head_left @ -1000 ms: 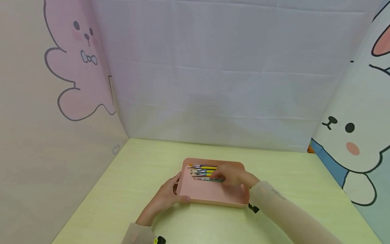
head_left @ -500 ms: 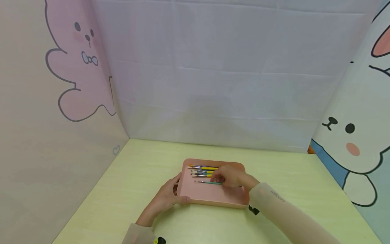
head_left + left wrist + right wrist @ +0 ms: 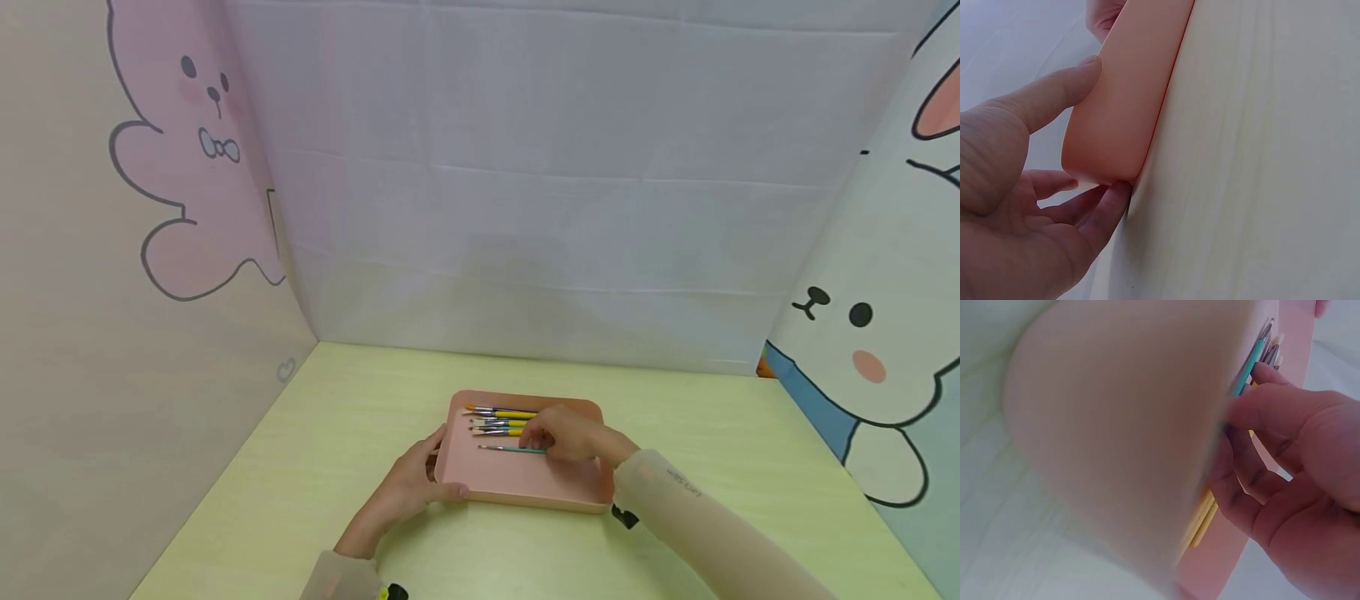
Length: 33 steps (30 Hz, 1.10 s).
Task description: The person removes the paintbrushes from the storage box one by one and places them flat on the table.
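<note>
Paintbrushes (image 3: 516, 423) lie in the pink tray (image 3: 517, 479), where the right hand (image 3: 573, 435), stretched in from the right, pinches a teal brush (image 3: 513, 449) between thumb and bent fingers. The left hand (image 3: 412, 477) holds the tray's near-left corner, thumb on the front wall.

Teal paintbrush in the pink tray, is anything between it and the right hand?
Nothing visible: the right hand has its fingers on the teal paintbrush. The other paintbrushes lie beyond it, toward the far side of the pink tray. In the right wrist view, a sleeve hides part of that brush.
</note>
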Tool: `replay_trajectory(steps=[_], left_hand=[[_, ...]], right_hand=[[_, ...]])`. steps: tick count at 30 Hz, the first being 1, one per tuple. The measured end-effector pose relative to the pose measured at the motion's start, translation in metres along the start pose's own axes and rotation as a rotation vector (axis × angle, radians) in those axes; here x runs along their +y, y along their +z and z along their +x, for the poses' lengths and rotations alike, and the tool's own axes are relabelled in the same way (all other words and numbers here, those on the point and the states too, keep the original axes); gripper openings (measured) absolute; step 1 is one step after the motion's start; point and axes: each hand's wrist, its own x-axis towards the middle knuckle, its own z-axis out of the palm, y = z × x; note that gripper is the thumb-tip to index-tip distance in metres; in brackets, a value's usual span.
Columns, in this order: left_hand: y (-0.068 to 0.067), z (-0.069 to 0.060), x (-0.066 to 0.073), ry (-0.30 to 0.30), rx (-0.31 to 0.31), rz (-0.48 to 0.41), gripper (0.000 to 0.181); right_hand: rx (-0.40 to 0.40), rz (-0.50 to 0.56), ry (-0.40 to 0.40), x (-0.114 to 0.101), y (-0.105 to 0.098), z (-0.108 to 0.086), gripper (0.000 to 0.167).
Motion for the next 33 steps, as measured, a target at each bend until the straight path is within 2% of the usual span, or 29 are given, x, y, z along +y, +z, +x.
replay_trajectory(steps=[4,7,11,14,20,25,30,33], left_hand=[[0.0,-0.001,0.0,0.003,0.0,-0.011,0.115],[0.0,-0.002,0.0,-0.001,0.006,-0.01,0.115],[0.0,-0.002,0.001,-0.004,0.012,-0.01,0.115],[0.001,-0.002,0.002,-0.003,0.013,-0.01,0.115],[0.002,-0.001,0.002,-0.011,0.014,0.0,0.116],[0.001,-0.001,0.001,-0.008,0.012,0.001,0.116],[0.002,-0.001,0.001,0.0,0.006,-0.016,0.116],[0.001,-0.002,0.001,0.005,0.002,-0.023,0.115]], right_hand=[[-0.006,0.019,0.037,-0.003,-0.007,-0.002,0.042],[0.001,0.039,0.045,-0.004,-0.016,-0.006,0.048],[0.021,0.05,-0.018,0.001,-0.031,-0.013,0.05],[0.038,0.039,-0.069,0.006,-0.043,-0.02,0.044],[0.049,0.051,-0.036,0.015,-0.063,-0.043,0.04],[0.076,0.038,-0.078,0.028,-0.076,-0.064,0.028],[0.092,0.015,-0.051,0.048,-0.086,-0.089,0.042],[0.097,0.006,-0.005,0.062,-0.09,-0.106,0.042]])
